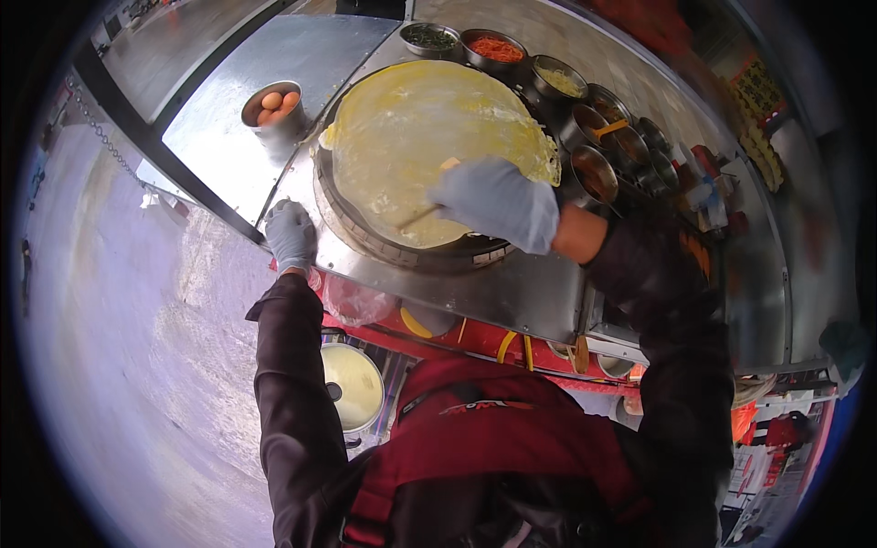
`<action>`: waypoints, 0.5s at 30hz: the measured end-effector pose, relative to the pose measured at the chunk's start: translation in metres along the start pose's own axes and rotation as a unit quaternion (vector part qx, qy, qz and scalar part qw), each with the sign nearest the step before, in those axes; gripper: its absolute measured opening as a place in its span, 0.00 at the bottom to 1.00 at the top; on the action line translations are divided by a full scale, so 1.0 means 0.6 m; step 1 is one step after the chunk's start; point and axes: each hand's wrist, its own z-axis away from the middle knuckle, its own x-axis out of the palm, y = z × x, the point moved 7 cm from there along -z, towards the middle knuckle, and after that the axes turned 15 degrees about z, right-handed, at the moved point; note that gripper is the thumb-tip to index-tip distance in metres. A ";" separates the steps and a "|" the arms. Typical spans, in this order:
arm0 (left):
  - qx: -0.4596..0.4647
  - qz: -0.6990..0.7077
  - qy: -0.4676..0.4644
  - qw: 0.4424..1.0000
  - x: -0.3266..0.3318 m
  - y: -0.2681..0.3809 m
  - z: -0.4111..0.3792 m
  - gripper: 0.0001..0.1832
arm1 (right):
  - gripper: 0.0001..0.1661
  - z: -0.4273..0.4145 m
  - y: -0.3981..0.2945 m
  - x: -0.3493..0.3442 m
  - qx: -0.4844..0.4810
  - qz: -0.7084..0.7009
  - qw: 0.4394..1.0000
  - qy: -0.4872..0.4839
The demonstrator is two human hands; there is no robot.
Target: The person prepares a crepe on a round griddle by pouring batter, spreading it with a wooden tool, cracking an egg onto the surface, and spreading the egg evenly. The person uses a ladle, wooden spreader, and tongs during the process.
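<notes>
A large thin crepe point(411, 137), pale with yellow egg patches, covers the round griddle point(404, 257). My right hand point(497, 198), in a light grey glove, is over the crepe's front right part. It grips a wooden crepe spreader point(419, 217), whose thin end slants down to the left near the crepe's surface; the glove hides most of the tool. My left hand point(291, 233), gloved too, rests with curled fingers at the front left corner of the steel counter point(452, 291). Whether those fingers grip the edge is hidden.
Brown eggs point(273, 101) fill a metal pot point(274, 130) on the left. Bowls of chopped greens point(430, 38), shredded carrot point(495, 49) and pale shreds point(558, 79) stand behind the griddle. Sauce pots point(595, 175) crowd the right. A lidded pot point(353, 387) sits below the counter.
</notes>
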 end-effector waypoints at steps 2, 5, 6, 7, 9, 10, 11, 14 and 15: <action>0.007 0.014 0.015 1.000 -0.008 0.015 0.002 0.05 | 0.12 -0.065 -0.015 0.003 -0.028 -0.048 0.997 -0.054; -0.005 -0.036 -0.016 0.999 0.001 0.008 0.002 0.06 | 0.13 -0.159 -0.029 0.012 -0.023 -0.100 0.993 -0.064; 0.018 -0.030 -0.001 0.999 -0.003 0.020 -0.001 0.08 | 0.14 -0.185 -0.019 0.014 -0.016 -0.081 0.996 -0.040; 0.003 -0.031 -0.027 0.999 0.001 0.017 -0.003 0.08 | 0.14 -0.214 -0.005 0.019 -0.013 -0.064 0.998 -0.013; -0.008 -0.056 -0.043 0.997 0.019 0.010 -0.008 0.08 | 0.16 -0.258 0.037 0.024 0.019 -0.066 0.997 0.015; 0.007 -0.002 0.018 1.000 0.001 0.017 -0.002 0.07 | 0.17 -0.263 0.059 0.014 0.045 -0.090 0.995 0.016; 0.002 0.005 0.017 1.000 -0.002 0.013 0.001 0.06 | 0.18 -0.261 0.070 0.010 0.036 -0.071 0.997 -0.002; -0.006 0.015 0.020 1.000 -0.013 -0.002 0.007 0.06 | 0.18 -0.250 0.074 0.009 0.009 -0.055 0.997 -0.060; -0.014 0.017 0.018 1.000 -0.011 0.000 0.003 0.05 | 0.19 -0.241 0.069 0.022 0.006 -0.076 0.994 -0.083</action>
